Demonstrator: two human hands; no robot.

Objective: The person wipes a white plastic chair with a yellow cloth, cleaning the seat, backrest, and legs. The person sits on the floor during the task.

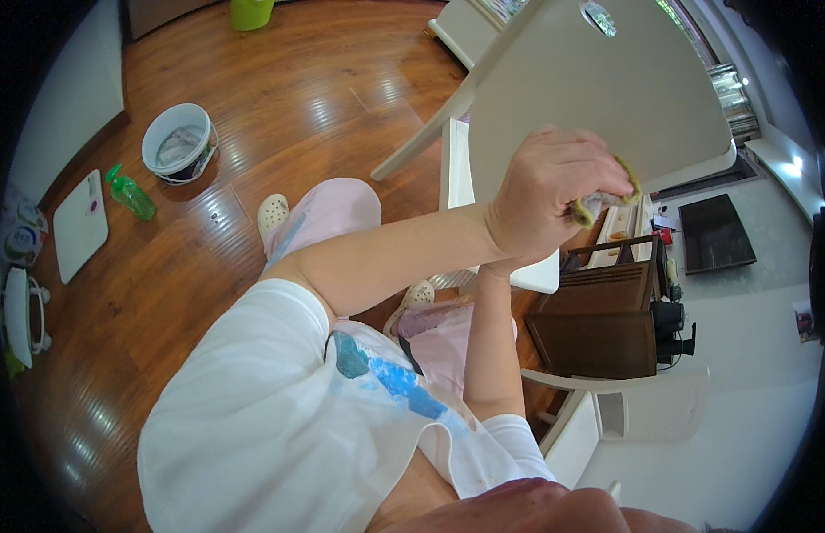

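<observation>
My left hand [552, 183] is closed around a grey cleaning cloth with a fuzzy yellow-green edge [602, 200], which sticks out below the fingers. Behind it, my right hand [516, 263] is mostly hidden; only its wrist and a small part show, so its grip is unclear. Both hands are close together in front of a white chair's backrest [586, 100], which has an oval cutout near its top. Part of the chair's white seat [459, 163] shows beside the left hand. Whether the cloth touches the chair cannot be seen.
On the glossy wood floor [306, 133] are a white bucket [179, 143] with a cloth in it, a green pump bottle [131, 196] and a white flat board [83, 226]. A dark wood cabinet [592, 320] and another white chair [579, 433] stand to the right.
</observation>
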